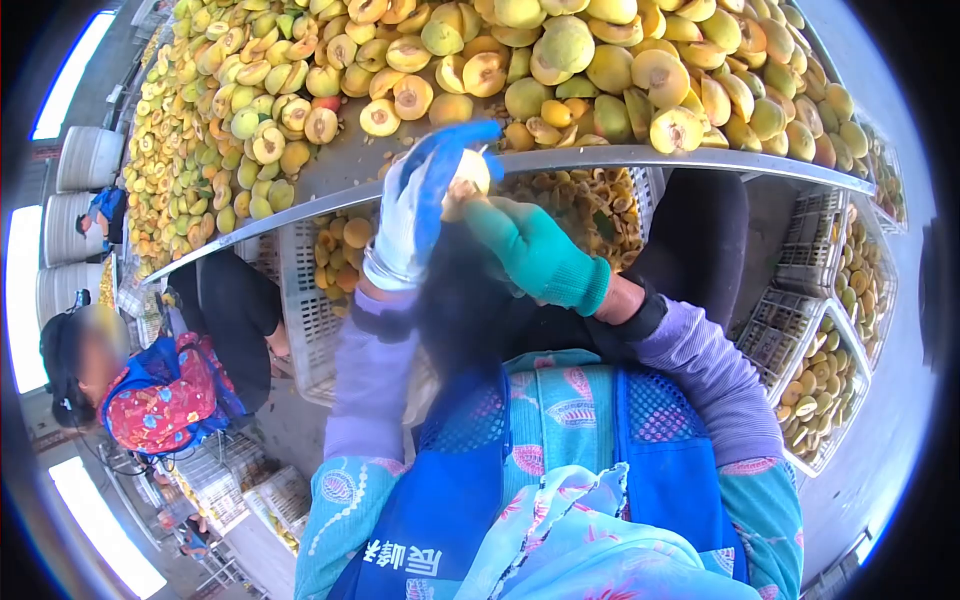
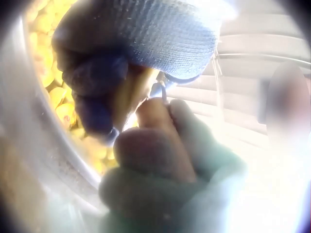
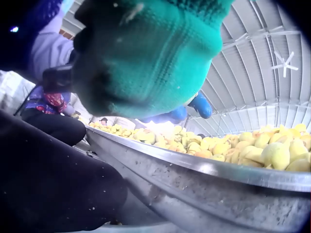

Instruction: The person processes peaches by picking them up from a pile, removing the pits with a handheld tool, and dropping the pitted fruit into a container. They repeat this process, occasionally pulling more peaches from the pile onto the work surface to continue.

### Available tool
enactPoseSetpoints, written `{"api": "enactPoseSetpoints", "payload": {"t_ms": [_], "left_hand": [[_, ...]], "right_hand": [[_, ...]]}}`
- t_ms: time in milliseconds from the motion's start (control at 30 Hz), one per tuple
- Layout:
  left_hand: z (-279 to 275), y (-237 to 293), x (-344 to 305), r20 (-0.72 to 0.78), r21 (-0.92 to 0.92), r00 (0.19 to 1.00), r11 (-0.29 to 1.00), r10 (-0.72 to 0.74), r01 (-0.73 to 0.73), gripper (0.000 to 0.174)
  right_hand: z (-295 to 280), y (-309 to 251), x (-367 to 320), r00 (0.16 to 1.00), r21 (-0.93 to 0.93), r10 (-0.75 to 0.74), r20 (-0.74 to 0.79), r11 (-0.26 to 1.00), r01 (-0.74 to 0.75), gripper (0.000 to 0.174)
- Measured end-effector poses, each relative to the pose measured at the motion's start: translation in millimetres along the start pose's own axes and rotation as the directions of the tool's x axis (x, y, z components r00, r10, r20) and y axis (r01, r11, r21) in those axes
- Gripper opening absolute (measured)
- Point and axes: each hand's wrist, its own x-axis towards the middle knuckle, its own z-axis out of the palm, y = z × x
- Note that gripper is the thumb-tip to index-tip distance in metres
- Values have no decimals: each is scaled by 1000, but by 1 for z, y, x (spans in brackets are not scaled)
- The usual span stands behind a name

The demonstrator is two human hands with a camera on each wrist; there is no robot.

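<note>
Over the near edge of the fruit table, my left hand, in a white and blue glove, holds a cut peach with the pale cut face showing. The fingers wrap around the fruit in the left wrist view. My right hand, in a green knitted glove, grips a tool with a light wooden handle and a thin metal tip. That tip is right at the peach's cut side. In the right wrist view the green glove hides the tool, and blue fingertips show beyond it.
Halved peaches are heaped across the metal table, whose raised rim runs in front of me. A white crate with fruit stands below at left. More crates are at right. Another person sits at left near white buckets.
</note>
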Motion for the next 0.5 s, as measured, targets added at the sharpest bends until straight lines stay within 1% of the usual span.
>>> {"api": "enactPoseSetpoints", "payload": {"t_ms": [33, 67, 133, 167, 200, 233, 267, 300, 333, 367, 467, 500], "left_hand": [[15, -9, -7, -157, -160, 985, 986, -76, 51, 32], [29, -18, -14, -308, -323, 939, 945, -151, 46, 32], [44, -14, -21, -404, -446, 863, 889, -303, 103, 29], [37, -11, -20, -316, -412, 912, 904, -261, 116, 27], [28, -19, -17, -240, -162, 970, 987, -45, 6, 28], [16, -30, -13, -107, 86, 983, 987, 148, -139, 29], [10, -34, -12, 74, 306, 952, 902, 297, -305, 31], [10, -19, -7, 70, 100, 991, 987, 118, -125, 33], [11, -3, -2, 63, -109, 996, 991, -65, 72, 36], [15, 1, 1, -26, -144, 998, 988, -63, 58, 36], [31, -12, 9, -102, -118, 994, 993, -26, 13, 36], [24, -17, 12, 30, -29, 999, 999, -16, 17, 37]], "right_hand": [[-4, -20, -4, 982, 139, 176, 62, 973, -184, 50], [-6, -32, -6, 932, 264, 332, 146, 895, -360, 51], [-5, -26, -4, 916, 291, 348, 199, 872, -394, 50], [-4, -23, -6, 901, 299, 368, 230, 854, -425, 50], [-6, -22, -8, 901, 256, 376, 214, 869, -423, 50], [-8, -22, -10, 902, 213, 383, 201, 881, -422, 50], [-7, -22, -12, 902, 172, 387, 190, 892, -418, 50], [-5, -20, -12, 898, 290, 381, 219, 853, -433, 49], [-1, -16, -11, 897, 404, 369, 243, 802, -439, 49], [2, -15, -10, 898, 515, 353, 262, 736, -440, 49], [7, -15, -10, 887, 597, 362, 286, 657, -460, 49], [7, -15, -11, 894, 594, 353, 277, 669, -448, 49]]}}
